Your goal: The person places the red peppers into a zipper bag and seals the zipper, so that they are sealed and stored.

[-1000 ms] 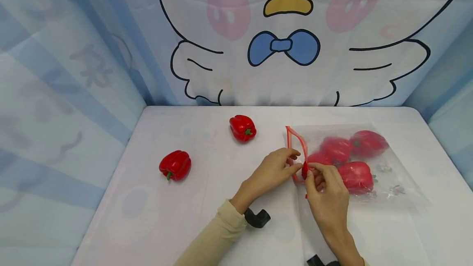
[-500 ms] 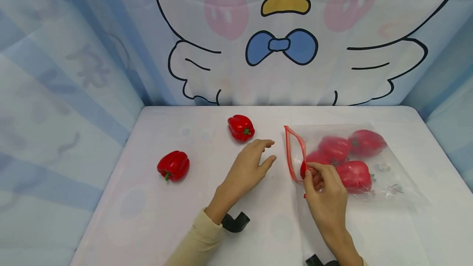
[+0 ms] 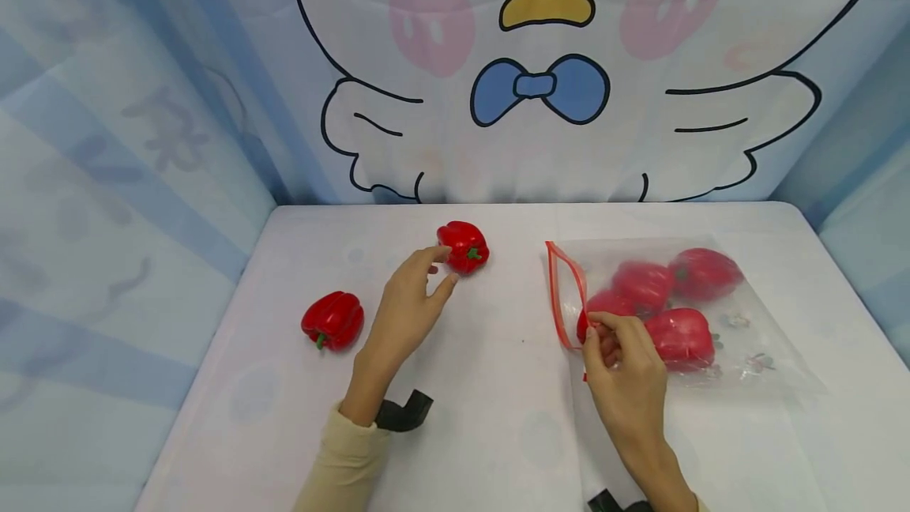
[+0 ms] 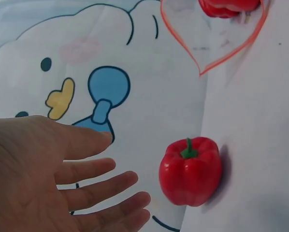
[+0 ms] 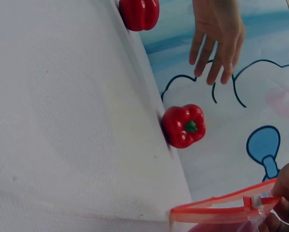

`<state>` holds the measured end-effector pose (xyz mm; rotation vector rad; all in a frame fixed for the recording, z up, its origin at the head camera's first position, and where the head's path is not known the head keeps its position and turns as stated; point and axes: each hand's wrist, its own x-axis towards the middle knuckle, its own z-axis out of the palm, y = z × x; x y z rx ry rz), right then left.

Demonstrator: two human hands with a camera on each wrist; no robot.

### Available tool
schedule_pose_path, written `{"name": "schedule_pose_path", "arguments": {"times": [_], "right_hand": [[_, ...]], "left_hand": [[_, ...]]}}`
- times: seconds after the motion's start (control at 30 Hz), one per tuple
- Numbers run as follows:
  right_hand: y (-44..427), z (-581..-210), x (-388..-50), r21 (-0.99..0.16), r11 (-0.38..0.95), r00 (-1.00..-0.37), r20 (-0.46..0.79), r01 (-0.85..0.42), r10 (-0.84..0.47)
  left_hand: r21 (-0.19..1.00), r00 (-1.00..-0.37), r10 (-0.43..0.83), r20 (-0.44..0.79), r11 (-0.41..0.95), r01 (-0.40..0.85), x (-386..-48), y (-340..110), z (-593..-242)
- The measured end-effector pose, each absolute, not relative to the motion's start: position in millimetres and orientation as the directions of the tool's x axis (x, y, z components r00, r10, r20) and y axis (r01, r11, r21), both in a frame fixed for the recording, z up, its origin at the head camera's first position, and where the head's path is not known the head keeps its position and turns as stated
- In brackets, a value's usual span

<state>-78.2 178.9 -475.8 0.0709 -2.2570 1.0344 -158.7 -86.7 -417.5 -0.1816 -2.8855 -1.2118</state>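
Observation:
My right hand (image 3: 629, 362) pinches the red-edged rim of a clear zip bag (image 3: 768, 338), whose mouth gapes to the left. Inside the bag lie several red bell peppers (image 3: 682, 338). A white slider (image 5: 254, 202) sits on its rim in the right wrist view. My left hand (image 3: 401, 306) hovers with fingers extended beside a loose red bell pepper (image 3: 464, 247) with a green stem. The left wrist view shows a gap between the fingers (image 4: 120, 182) and that pepper (image 4: 190, 171). A second loose bell pepper (image 3: 332, 321) rests left of the left hand.
Everything lies on a white table (image 3: 498, 433). A cartoon-printed cloth (image 3: 540, 148) hangs behind its far edge, and a pale blue curtain (image 3: 107, 220) lines the left side. Black straps (image 3: 404, 411) sit on the wrists.
My left hand has left the bag's rim and moved left to the far loose pepper. The right hand keeps its pinch on the rim. The peppers have not moved.

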Motion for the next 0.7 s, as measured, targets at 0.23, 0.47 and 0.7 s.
{"name": "schedule_pose_path", "arguments": {"times": [0.23, 0.47, 0.7], "right_hand": [[178, -475, -79, -0.658, 0.689, -0.788, 0.580, -0.303, 0.208], [180, -476, -79, -0.662, 0.690, -0.789, 0.575, -0.292, 0.217], [180, -476, -79, -0.663, 0.695, -0.795, 0.566, -0.279, 0.220]], "left_hand": [[0.710, -0.998, 0.059, 0.006, 0.703, 0.046, -162, -112, -413], [0.699, -0.997, 0.046, -0.060, 0.715, -0.009, -165, -138, -411], [0.688, -0.996, 0.031, -0.083, 0.725, -0.034, -165, -161, -410]]}}
